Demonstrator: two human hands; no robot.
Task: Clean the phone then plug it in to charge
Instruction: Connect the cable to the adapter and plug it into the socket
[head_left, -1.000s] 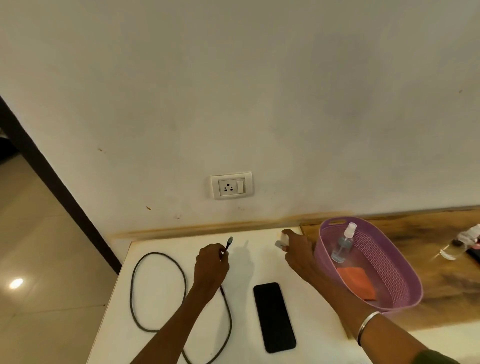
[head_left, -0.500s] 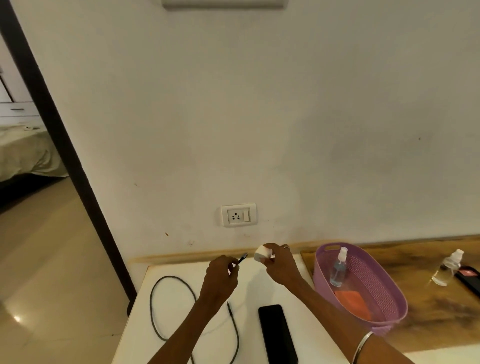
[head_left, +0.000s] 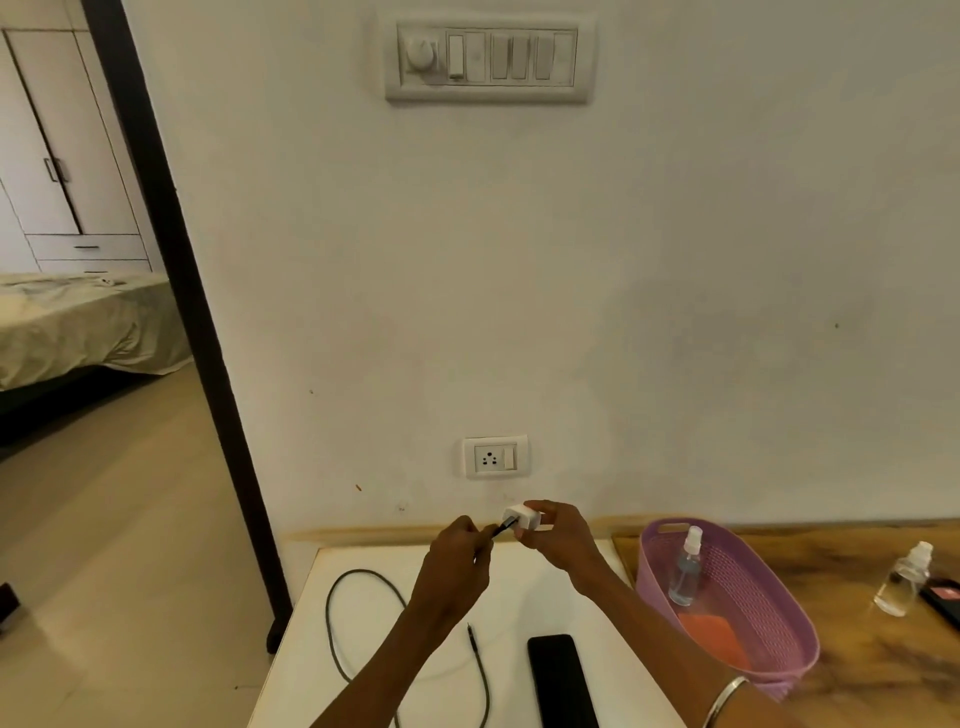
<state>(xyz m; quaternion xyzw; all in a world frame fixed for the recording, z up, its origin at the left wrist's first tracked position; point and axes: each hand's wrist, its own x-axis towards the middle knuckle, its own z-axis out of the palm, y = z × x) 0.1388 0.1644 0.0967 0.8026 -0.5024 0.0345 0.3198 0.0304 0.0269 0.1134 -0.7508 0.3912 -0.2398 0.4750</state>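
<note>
The left hand (head_left: 457, 558) pinches the plug end of the dark charging cable (head_left: 358, 618) between its fingertips, the connector tip pointing up and to the right, at or just touching the face of the white charger adapter (head_left: 522, 518). The right hand (head_left: 558, 535) is clamped around that adapter, holding it just right of the left hand and directly below the wall socket (head_left: 495, 457). The rest of the cable loops on the white table (head_left: 519, 582) below and left of the left hand. The black phone (head_left: 561, 680) lies flat on the table, below both hands, nearer the right forearm, untouched. A purple basket (head_left: 779, 654) sits right of the right hand.
</note>
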